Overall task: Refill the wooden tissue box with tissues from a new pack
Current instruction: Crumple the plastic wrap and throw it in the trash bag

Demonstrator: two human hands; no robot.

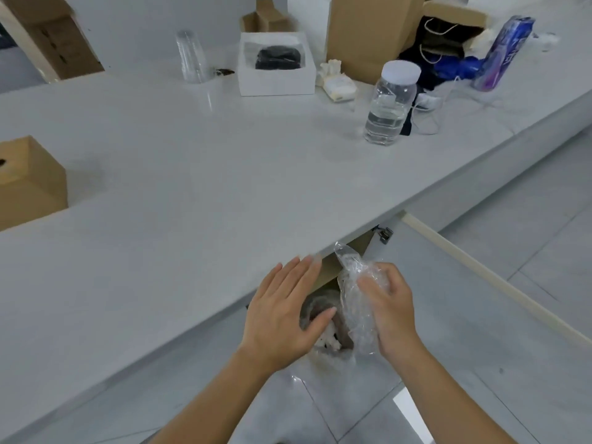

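- My right hand (389, 310) is closed around a crumpled clear plastic wrapper (355, 293), gripping it from the side; it looks like the empty pack film, though I cannot confirm that.
- My left hand (282, 315) is open, fingers spread and flat, holding nothing, just beside the wrapper and over the worktop (192, 187) edge.
- Directly below and between both hands sits a bin lined with a plastic bag (323, 318), tucked under the worktop lip; I judge the wrapper is held here so it can be dropped in as waste.
- Beyond the right hand an open cabinet door (480, 315) swings out, which is likely why the bin is reachable.
- Far to the left of my left hand, at the frame edge, a brown box with a top slot (28, 184) stands on the worktop; it is probably the tissue box, well apart from both hands.
- Farther ahead stand a water bottle (389, 104) and a white box (275, 64).
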